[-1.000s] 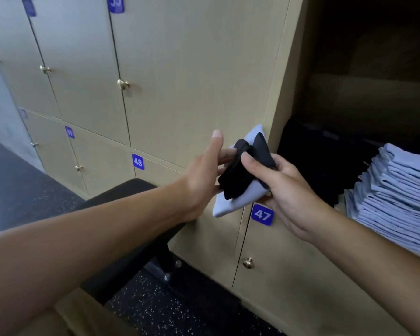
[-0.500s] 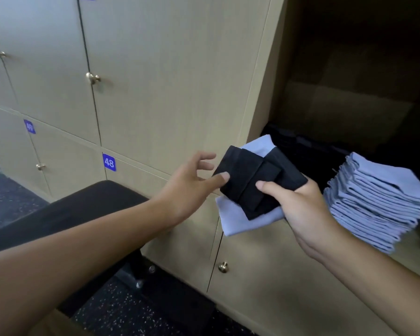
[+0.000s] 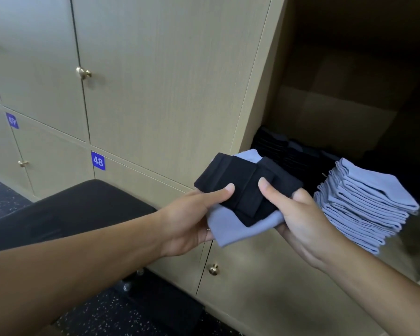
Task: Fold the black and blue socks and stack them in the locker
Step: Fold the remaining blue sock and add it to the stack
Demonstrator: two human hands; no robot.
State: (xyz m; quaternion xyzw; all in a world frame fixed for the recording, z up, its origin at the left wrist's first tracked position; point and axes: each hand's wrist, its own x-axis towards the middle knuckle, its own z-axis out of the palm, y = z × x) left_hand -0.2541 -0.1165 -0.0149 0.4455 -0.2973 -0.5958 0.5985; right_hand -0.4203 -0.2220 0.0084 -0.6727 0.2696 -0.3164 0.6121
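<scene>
Left hand (image 3: 189, 221) and right hand (image 3: 298, 214) both pinch the folded black sock (image 3: 245, 187), thumbs on top, with the blue sock (image 3: 238, 226) beneath it. The bundle is held in the air just outside the open locker (image 3: 260, 93) edge. Inside, the blue stack (image 3: 369, 204) stands right of the black stack (image 3: 286, 154).

A blue tag (image 3: 98, 161) reading "48" sits on a locker door (image 3: 141, 183).
</scene>
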